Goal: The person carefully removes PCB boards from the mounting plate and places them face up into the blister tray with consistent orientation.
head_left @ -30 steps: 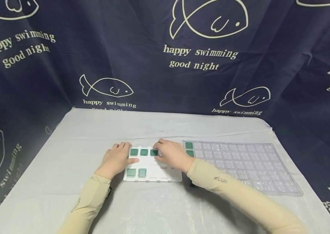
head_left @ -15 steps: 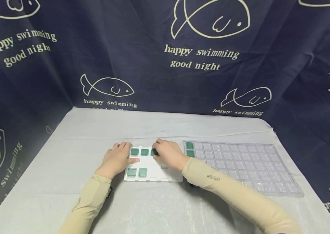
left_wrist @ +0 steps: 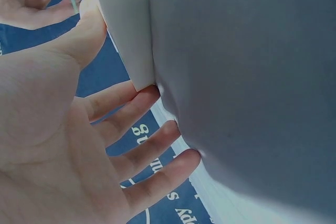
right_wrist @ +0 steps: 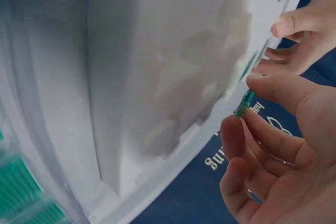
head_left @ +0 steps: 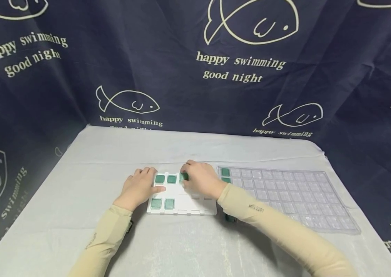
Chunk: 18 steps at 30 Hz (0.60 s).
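Observation:
A white slotted tray lies on the table, with small green square circuit boards in its far and near rows. At its left end, my left hand holds the tray, thumb on the top face and fingers along the side and far corner. My right hand pinches another green board between thumb and fingers over the third place of the far row. In the right wrist view this board stands on edge in the fingertips, close over the tray.
Right of the white tray lies a large clear compartment tray. Green boards sit in its left column, partly hidden by my right forearm. Dark blue printed cloth hangs behind and beside the white-covered table.
The board in my right fingers is now tipped more upright than before. My right hand has shifted slightly toward the far edge. The left hand keeps its place on the tray.

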Each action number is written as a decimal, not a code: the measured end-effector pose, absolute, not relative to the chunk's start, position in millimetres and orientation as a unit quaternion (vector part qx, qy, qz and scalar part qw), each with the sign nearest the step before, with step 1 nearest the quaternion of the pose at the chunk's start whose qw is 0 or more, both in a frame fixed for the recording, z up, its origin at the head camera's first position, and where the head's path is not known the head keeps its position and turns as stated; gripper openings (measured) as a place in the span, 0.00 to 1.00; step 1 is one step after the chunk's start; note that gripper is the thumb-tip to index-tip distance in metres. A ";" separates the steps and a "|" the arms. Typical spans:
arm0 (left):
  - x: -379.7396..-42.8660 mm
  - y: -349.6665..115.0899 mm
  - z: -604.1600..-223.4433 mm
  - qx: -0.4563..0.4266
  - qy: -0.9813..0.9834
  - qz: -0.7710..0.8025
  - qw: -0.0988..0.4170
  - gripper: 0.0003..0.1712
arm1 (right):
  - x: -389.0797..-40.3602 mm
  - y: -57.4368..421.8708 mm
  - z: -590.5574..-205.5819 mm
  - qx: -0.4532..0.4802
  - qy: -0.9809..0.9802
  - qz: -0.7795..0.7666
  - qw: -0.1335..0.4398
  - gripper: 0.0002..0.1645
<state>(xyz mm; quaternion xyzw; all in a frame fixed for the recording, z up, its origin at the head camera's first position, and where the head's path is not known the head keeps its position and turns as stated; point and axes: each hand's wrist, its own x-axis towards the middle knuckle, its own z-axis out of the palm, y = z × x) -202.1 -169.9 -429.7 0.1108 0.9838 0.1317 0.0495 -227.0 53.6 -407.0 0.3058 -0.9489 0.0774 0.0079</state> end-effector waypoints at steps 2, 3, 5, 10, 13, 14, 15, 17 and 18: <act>-202.6 -170.4 -429.2 0.110 0.984 0.130 0.047 0.39 | -227.1 54.4 -403.0 0.308 -0.948 0.077 0.014 0.19; -202.9 -170.6 -429.1 0.109 0.984 0.131 0.048 0.39 | -227.0 54.9 -401.8 0.309 -0.948 0.076 0.015 0.19; -203.0 -171.1 -429.0 0.108 0.984 0.133 0.048 0.39 | -226.3 56.2 -400.2 0.310 -0.948 0.076 0.009 0.19; -203.3 -171.3 -430.9 0.109 0.984 0.132 0.048 0.40 | -223.5 61.9 -401.0 0.306 -0.948 0.083 -0.013 0.18; -202.9 -170.8 -430.7 0.109 0.984 0.133 0.048 0.40 | -222.4 67.5 -401.9 0.306 -0.948 0.087 -0.017 0.18; -202.8 -170.6 -430.5 0.110 0.984 0.133 0.048 0.40 | -222.2 69.6 -402.2 0.306 -0.948 0.087 -0.017 0.19; -202.6 -170.3 -430.4 0.110 0.984 0.133 0.048 0.40 | -222.1 71.8 -402.2 0.306 -0.948 0.088 -0.014 0.18; -202.2 -170.0 -430.0 0.110 0.983 0.135 0.050 0.41 | -222.4 76.6 -402.5 0.305 -0.949 0.084 -0.011 0.18; -202.2 -169.9 -430.1 0.110 0.983 0.136 0.050 0.41 | -222.8 79.0 -402.4 0.304 -0.949 0.084 -0.009 0.18</act>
